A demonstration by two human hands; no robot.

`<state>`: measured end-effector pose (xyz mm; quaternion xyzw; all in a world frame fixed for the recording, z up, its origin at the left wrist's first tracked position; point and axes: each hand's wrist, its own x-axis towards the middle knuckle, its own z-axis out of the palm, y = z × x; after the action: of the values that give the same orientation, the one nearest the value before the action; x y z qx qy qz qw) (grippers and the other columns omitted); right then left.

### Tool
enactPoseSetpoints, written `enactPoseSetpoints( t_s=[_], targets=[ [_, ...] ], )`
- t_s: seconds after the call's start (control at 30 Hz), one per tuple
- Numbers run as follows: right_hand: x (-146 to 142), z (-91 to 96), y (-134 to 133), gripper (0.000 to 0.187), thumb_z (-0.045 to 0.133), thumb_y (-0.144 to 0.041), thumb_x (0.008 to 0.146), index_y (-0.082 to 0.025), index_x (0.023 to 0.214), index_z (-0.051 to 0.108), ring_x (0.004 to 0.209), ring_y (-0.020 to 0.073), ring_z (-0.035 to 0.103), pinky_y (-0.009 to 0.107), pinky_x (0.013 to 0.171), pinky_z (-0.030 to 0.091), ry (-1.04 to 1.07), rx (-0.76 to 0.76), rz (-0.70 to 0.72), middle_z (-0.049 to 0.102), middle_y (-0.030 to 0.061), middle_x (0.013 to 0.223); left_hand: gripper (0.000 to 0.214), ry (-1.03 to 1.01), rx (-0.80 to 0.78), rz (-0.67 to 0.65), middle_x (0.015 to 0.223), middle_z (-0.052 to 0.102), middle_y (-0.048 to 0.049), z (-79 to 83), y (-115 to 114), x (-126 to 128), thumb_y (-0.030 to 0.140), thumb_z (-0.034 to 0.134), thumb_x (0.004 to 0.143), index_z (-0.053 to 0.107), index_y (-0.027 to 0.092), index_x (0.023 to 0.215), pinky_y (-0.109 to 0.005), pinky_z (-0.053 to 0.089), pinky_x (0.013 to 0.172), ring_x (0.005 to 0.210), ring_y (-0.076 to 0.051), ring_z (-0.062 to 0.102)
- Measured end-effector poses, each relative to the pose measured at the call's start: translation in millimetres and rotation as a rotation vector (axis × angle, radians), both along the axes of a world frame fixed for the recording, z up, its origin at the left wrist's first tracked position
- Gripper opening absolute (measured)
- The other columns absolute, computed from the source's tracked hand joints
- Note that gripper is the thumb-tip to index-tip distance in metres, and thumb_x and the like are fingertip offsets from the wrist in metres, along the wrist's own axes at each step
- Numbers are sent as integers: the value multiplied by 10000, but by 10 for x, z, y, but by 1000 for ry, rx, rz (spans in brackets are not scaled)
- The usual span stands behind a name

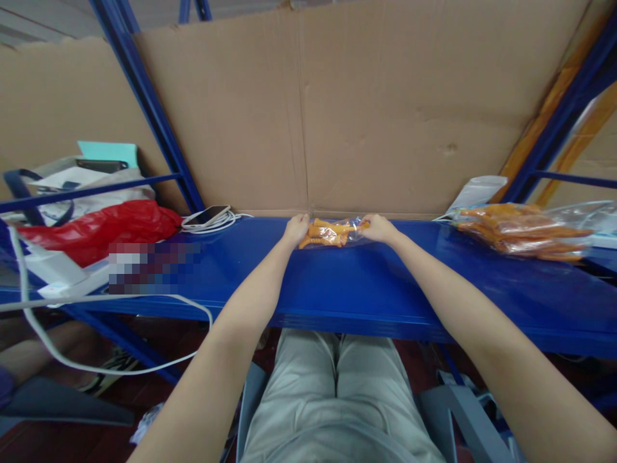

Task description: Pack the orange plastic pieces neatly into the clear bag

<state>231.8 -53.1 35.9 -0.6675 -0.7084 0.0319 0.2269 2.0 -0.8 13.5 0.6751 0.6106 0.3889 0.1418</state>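
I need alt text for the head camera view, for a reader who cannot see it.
Two bare hands, left hand and right hand, hold a small clear bag of orange snacks on a blue shelf. A bigger bag of orange snacks lies right; a phone left.

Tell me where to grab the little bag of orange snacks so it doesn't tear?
Probably by its two short ends, coming in from either side. The little bag lies flat and lengthwise on the blue shelf, with the snacks bunched in the middle. That is how the left hand and right hand pinch it now, one at each end.
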Motion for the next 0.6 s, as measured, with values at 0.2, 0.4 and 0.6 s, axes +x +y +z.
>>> enactPoseSetpoints(
  t_s=[0.2,0.4,0.6],
  targets=[
    [30,6,21,278,597,-255,694,-144,935,682,724,147,595,226,659,443,182,0,110,676,45,835,416,7,-12,-17,1102,648,-130,46,-82,17,256,266,935,624,97,1073,-265,449,795,951,-190,617],
    [53,20,-17,182,625,-194,668,-125,835,640,435,54,415,176,453,345,367,-131,143,548,-39,539,407,179,-24,78,1131,634,-155,100,-169,22,253,293,929,645,84,1046,-265,413,850,1075,-228,571],
    [24,7,-59,96,631,-137,644,-148,725,581,418,64,437,169,415,324,336,-245,169,500,-55,469,414,218,-32,34,1109,646,-147,118,-208,28,265,287,934,646,85,1036,-256,422,813,1031,-225,591]
  ],
)
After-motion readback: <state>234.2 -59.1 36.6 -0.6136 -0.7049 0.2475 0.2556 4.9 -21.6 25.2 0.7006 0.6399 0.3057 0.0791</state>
